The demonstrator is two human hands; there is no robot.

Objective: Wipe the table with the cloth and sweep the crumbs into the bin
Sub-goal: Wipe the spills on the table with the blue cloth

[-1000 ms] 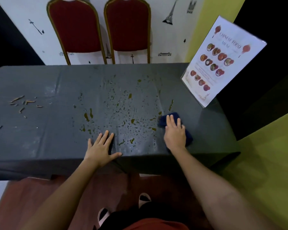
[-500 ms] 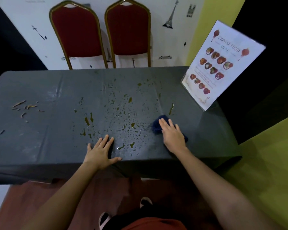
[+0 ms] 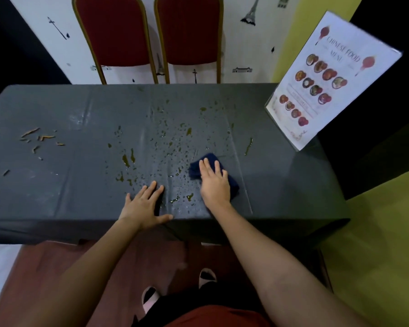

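Observation:
A dark grey covered table (image 3: 69,185) carries yellowish drops and smears (image 3: 170,142) across its middle. My right hand (image 3: 214,182) lies flat on a dark blue cloth (image 3: 196,168), pressing it onto the wet patch near the front edge. My left hand (image 3: 144,205) rests flat on the table at the front edge, fingers spread, holding nothing. Brown crumbs (image 3: 39,139) lie scattered at the far left of the table. No bin is in view.
A standing menu card (image 3: 324,83) leans at the table's right end. Two red chairs (image 3: 151,36) stand against the wall behind the table. My feet (image 3: 175,291) are on a brown floor below the front edge.
My right hand has slid the blue cloth leftward across the wet patch, toward my left hand. My left hand has stayed in place.

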